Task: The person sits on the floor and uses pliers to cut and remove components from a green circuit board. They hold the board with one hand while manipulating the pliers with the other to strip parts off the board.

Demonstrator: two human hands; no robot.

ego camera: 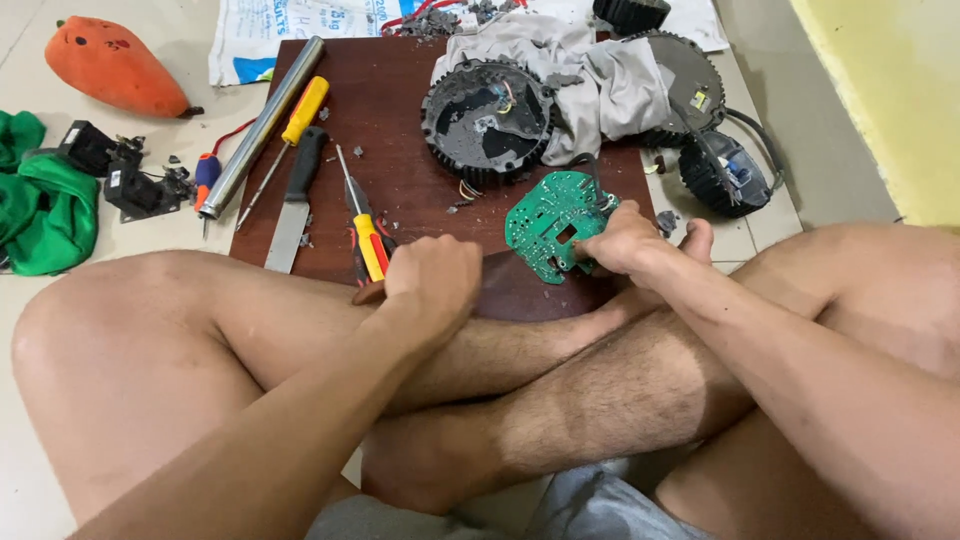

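A person sits cross-legged on a pale tiled floor (770, 240), both bare legs folded across the lower frame. A dark brown wooden board (400, 110) lies on the floor just beyond the shins and carries most of the items. At the board's far right, a crumpled grey cloth (590, 70) is draped over black round ribbed housings; one open housing (487, 120), with short wires inside, sits upright beside the cloth, and a smaller black wheel-like part (725, 172) lies off the board's right edge. A long metal tube (262, 125) lies diagonally along the board's left edge. On the floor to the left are a green cloth (45, 205) and an orange stuffed toy (115, 65), well apart from the hands. The green circuit board (553, 222) rests tilted at the near right part of the wooden board, just below the open housing. The right hand (625, 242) has its fingers closed on the circuit board's near right edge. The left hand (432, 282) is curled into a fist, fingers together, around the handle end of a red and yellow tool (371, 243); what the tool's tip looks like cannot be told. A knife with a black handle (297, 200) and a yellow-handled screwdriver (290, 130) lie side by side left of that hand, untouched.
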